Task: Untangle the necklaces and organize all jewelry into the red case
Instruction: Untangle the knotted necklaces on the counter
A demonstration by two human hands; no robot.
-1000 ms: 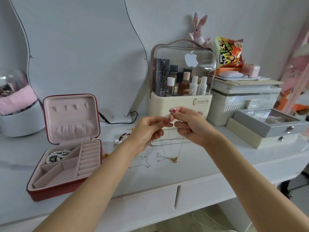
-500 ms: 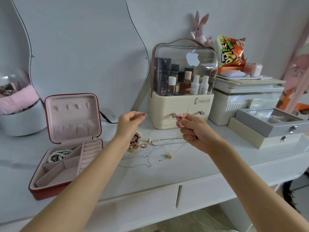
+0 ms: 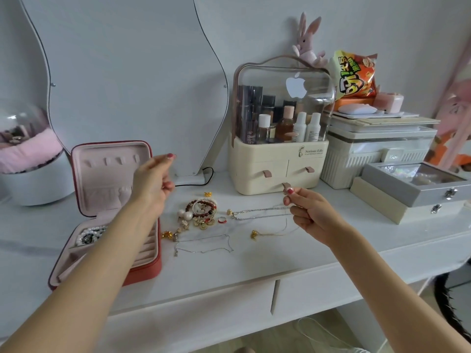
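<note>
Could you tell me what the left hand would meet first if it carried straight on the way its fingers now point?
Probably the mirror. The left hand points up and away above the red case, toward the mirror's lower right edge. Depth is unclear, so it might pass beside the mirror to the wall.

A white marble-look dressing table [image 3: 254, 266] carries an open red jewelry case [image 3: 142, 268] left of the right hand's [image 3: 312, 215] pinch, loose gold rings and beads [image 3: 201, 212] between, and a cream cosmetics organizer [image 3: 277, 169] just behind it.
</note>
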